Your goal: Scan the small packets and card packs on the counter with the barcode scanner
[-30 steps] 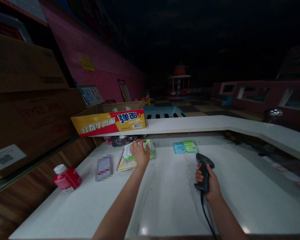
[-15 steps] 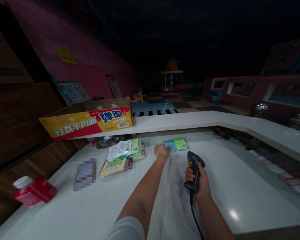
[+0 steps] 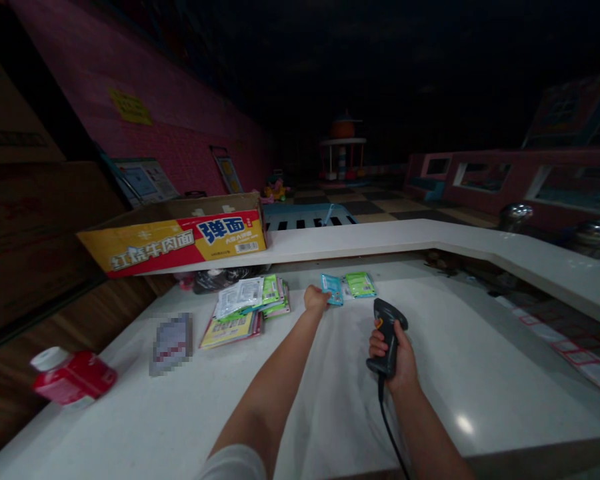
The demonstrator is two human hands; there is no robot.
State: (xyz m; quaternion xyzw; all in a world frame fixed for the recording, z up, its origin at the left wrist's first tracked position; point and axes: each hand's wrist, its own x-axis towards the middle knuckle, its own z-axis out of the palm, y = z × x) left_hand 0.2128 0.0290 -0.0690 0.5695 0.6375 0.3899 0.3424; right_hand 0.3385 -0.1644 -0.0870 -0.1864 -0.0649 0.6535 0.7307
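My left hand (image 3: 317,298) is closed on the near left edge of a small blue packet (image 3: 333,290), which looks slightly raised from the white counter. Just right of it lies a green packet (image 3: 361,285), with a pale one partly showing between them. In my right hand (image 3: 401,357) is a black handheld barcode scanner (image 3: 389,340), gripped round its handle, its cord running down toward me. To the left of my left hand is a pile of flat packets (image 3: 243,300), white and green on top, over a yellow packet (image 3: 230,333).
A yellow and red cardboard box (image 3: 190,240) stands on the raised white ledge (image 3: 350,237) behind the counter. At left, a red bottle with a white cap (image 3: 75,379) lies on its side near a blurred-out item (image 3: 172,345). Printed sheets (image 3: 560,340) lie at right.
My left hand has shifted slightly left with the blue packet, drawing it away from the green one. A gap with a pale packet now shows. The scanner has barely moved.
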